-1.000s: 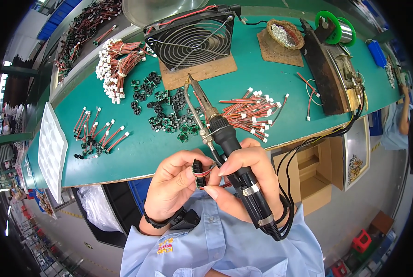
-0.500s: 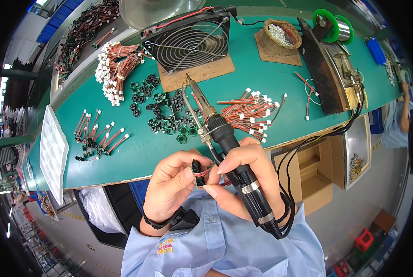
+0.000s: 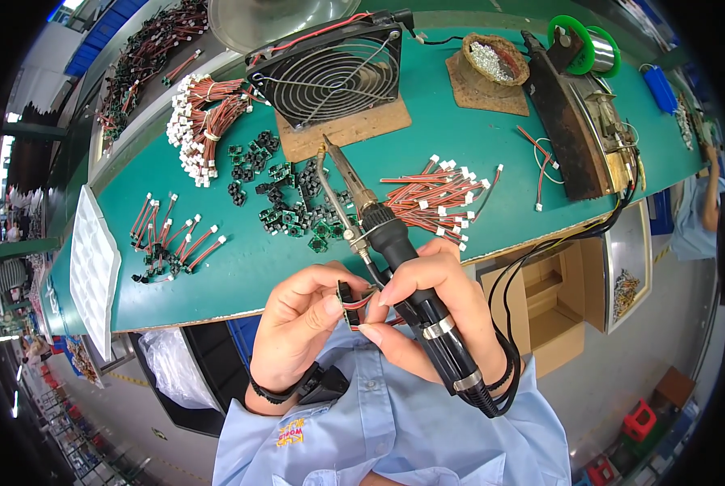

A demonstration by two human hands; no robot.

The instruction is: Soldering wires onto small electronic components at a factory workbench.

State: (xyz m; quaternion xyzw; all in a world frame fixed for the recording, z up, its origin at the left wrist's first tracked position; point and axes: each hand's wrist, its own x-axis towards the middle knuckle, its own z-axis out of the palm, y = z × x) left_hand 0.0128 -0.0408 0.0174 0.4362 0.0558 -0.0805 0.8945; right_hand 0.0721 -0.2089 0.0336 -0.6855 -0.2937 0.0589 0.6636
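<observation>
My left hand (image 3: 291,326) is closed, pinching a small black component with a green board (image 3: 345,293) between thumb and fingers. Red, white and black wires (image 3: 359,304) run from it toward my right hand (image 3: 453,301). That hand grips a black soldering iron (image 3: 390,240) with a metal solder feed tube (image 3: 333,188) clamped alongside. Its thumb and index fingertip are at the wires as well. The iron's tip points away from me, over the front edge of the fan's board. Whether the wire ends touch the component is too small to tell.
Loose green-and-black boards (image 3: 285,198) lie beyond my hands, between wired boards (image 3: 172,243) and loose connector wires (image 3: 435,194). Behind stand a fan (image 3: 330,77), bundled wires (image 3: 208,121), a solder-scrap bowl (image 3: 500,61) and a green solder spool (image 3: 593,50). Black cables (image 3: 533,259) trail right.
The soldering iron's tip has shifted slightly left and down. The small board in my left hand has turned a little; both hands keep their grips.
</observation>
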